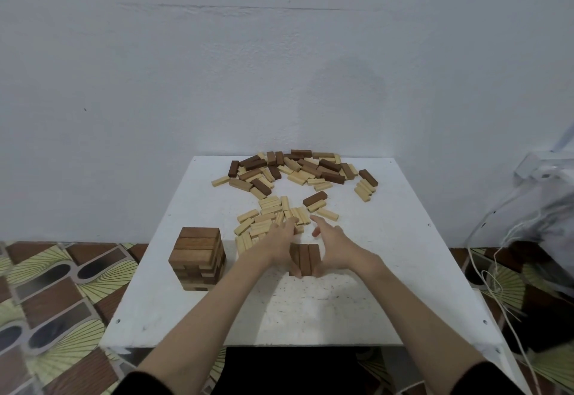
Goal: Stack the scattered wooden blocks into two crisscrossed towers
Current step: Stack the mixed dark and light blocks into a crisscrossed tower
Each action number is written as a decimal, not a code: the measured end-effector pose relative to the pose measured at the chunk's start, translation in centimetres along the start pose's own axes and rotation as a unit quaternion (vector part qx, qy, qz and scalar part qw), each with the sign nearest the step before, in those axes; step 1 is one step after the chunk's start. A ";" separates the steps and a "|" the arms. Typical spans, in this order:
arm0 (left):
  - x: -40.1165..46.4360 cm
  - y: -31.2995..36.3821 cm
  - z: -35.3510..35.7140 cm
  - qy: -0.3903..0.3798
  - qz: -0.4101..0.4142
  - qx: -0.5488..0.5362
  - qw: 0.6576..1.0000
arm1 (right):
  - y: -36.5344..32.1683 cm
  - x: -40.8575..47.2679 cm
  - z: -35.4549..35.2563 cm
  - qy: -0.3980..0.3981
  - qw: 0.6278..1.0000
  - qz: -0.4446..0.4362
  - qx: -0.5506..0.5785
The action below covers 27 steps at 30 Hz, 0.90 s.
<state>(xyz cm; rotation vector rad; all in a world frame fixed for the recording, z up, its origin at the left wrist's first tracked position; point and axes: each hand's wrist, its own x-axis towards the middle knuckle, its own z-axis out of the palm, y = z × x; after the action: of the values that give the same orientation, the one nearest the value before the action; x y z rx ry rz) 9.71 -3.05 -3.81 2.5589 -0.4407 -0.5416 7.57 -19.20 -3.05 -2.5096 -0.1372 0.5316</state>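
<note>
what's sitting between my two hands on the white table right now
In the head view, three dark brown wooden blocks lie side by side between the left hand and right hand.

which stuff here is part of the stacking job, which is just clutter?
Job:
- finished tower, table's left side
- row of three dark blocks squared up between left hand and right hand
- scattered blocks, light and dark, at the far edge
- white table

Clutter:
- plastic bag, far right
- white cord on the floor

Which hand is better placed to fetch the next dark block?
Probably right: the right hand is nearer the lone dark block; the left hand lies by the light blocks.
</note>
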 end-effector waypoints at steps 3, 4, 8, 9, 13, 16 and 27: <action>0.1 0.1 0.5 -0.008 0.006 0.028 1.000 | 0.0 0.2 0.4 -0.007 1.000 -0.014 -0.026; 0.2 0.0 0.7 -0.008 0.006 0.027 1.000 | 0.0 0.3 0.4 -0.008 0.999 -0.021 -0.032; 0.4 -0.4 1.3 0.004 0.011 0.033 0.999 | 0.4 0.6 0.8 -0.004 0.998 -0.032 -0.052; 0.4 -0.5 1.4 0.007 0.013 0.037 0.999 | 0.5 0.7 1.0 -0.002 0.998 -0.033 -0.055; 0.4 -0.6 1.5 0.018 0.019 0.046 0.999 | 0.7 0.8 1.2 0.008 0.997 -0.039 -0.066; 0.4 -0.6 1.6 0.025 0.025 0.056 0.998 | 0.6 0.8 1.2 0.011 0.997 -0.042 -0.070; 1.1 -0.9 2.2 0.034 0.013 0.067 0.997 | 0.5 0.7 1.2 0.015 0.996 -0.052 -0.068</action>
<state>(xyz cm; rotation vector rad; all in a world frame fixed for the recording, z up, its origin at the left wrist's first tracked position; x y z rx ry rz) 9.85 -3.59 -6.30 2.6865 -0.5020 -0.4257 7.76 -18.88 -4.45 -2.6244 -0.3011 0.4565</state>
